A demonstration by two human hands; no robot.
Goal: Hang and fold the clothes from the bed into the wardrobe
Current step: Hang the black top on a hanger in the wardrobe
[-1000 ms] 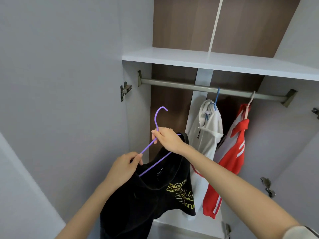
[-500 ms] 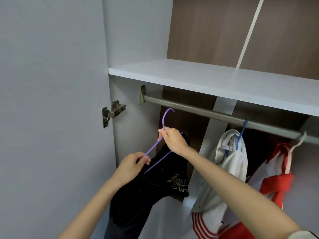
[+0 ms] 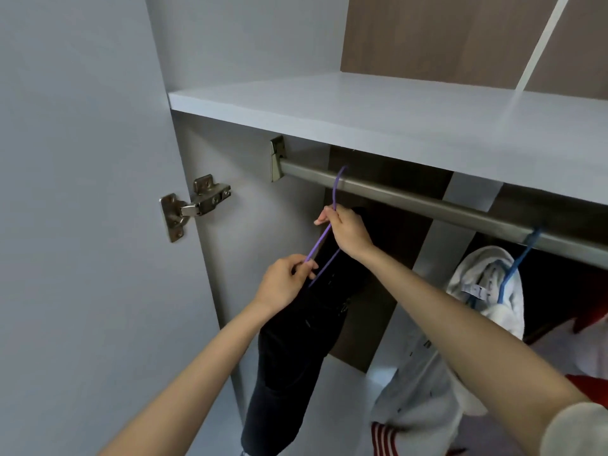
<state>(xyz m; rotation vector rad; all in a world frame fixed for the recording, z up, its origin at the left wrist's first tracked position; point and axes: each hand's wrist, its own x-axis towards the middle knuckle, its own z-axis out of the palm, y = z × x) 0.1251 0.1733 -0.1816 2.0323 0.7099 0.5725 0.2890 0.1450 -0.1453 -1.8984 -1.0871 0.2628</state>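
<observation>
Looking in from the left, the open door (image 3: 82, 225) fills that side, with its hinge (image 3: 197, 202) bolted at the inner edge. Next comes the left hand (image 3: 283, 284), thumb and forefinger pinched on the near, lower end of the purple hanger (image 3: 319, 241). A black garment (image 3: 296, 350) is draped on it and drops long and narrow below both hands. Just right and higher, the right hand (image 3: 348, 232) has its fingers curled round the hanger's neck, directly under the hook (image 3: 337, 184).

The hook rises straight up from that grip and crosses the front of the rail (image 3: 427, 200), its tip at the rail's top edge beneath the shelf (image 3: 394, 116). Whether it is seated over the rail I cannot tell. The hanger's long axis slants from near and low at the left hand, up and away to the right hand, roughly crosswise to the rail, which runs left to right. The right hand is the nearer to the rail, so I judge it does the placing while the left steadies the tail end.

Farther right, a white hoodie (image 3: 483, 274) hangs on a blue hanger (image 3: 519, 263), well apart from the black garment. A red garment (image 3: 592, 319) shows at the right edge.
</observation>
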